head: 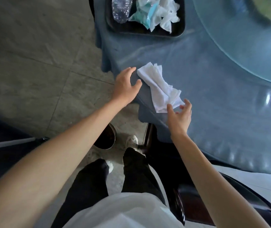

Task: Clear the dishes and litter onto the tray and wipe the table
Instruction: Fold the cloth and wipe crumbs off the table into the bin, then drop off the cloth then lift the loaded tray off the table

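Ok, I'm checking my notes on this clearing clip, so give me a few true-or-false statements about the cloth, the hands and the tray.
1. The white cloth lies on the blue table. True.
2. The tray holds crumpled tissues and a plastic bottle. True.
3. The left hand lifts the bottle. False: it rests at the table edge beside the cloth.
4. The right hand grips a plate. False: its spread fingers are at the cloth's near end.
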